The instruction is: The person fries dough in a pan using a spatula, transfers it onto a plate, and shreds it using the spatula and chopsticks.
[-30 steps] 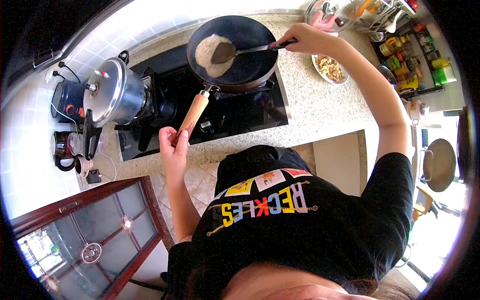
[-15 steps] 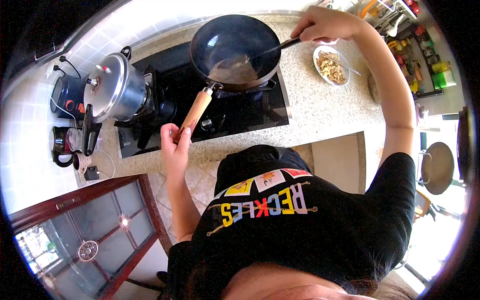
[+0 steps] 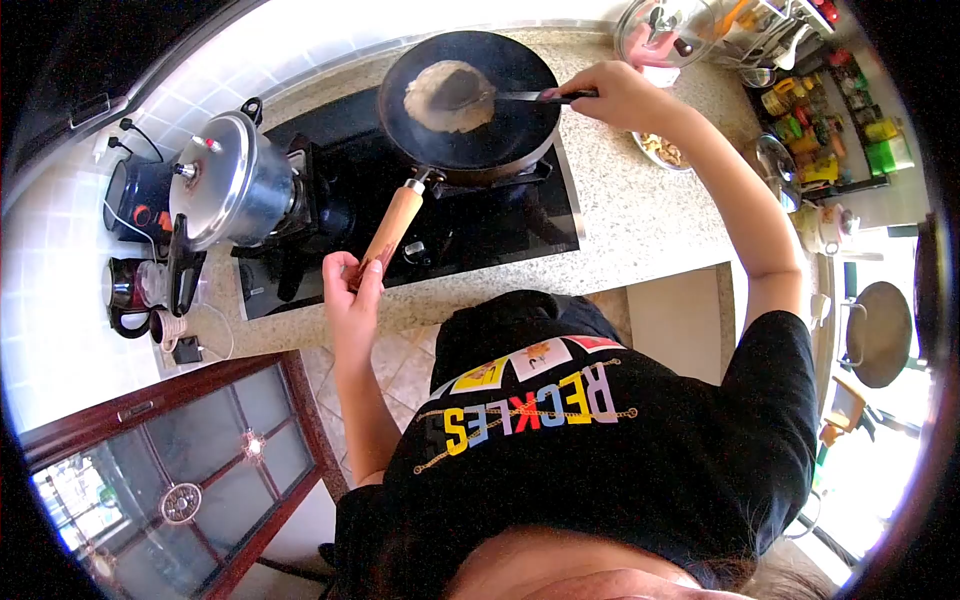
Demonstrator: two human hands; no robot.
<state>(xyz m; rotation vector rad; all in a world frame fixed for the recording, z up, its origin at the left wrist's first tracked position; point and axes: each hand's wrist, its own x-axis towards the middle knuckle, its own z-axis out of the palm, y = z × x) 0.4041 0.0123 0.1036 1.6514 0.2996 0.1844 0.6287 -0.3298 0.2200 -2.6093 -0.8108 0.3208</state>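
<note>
At the top centre of the frame, the flat round (image 3: 425,108) lies in the pan (image 3: 515,140), apparently set though its remaining cooking is unclear, while the left hand (image 3: 352,292) clasps the wooden handle (image 3: 396,222) and the right hand (image 3: 628,100) grips the spatula (image 3: 520,96) over it.

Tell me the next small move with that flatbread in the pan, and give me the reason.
Probably press the spatula down lightly: its blade appears to lie over the flatbread, which rests fairly flat in the frying pan. The right hand grips the spatula, while the left hand holds the wooden handle and could brace the pan.
</note>
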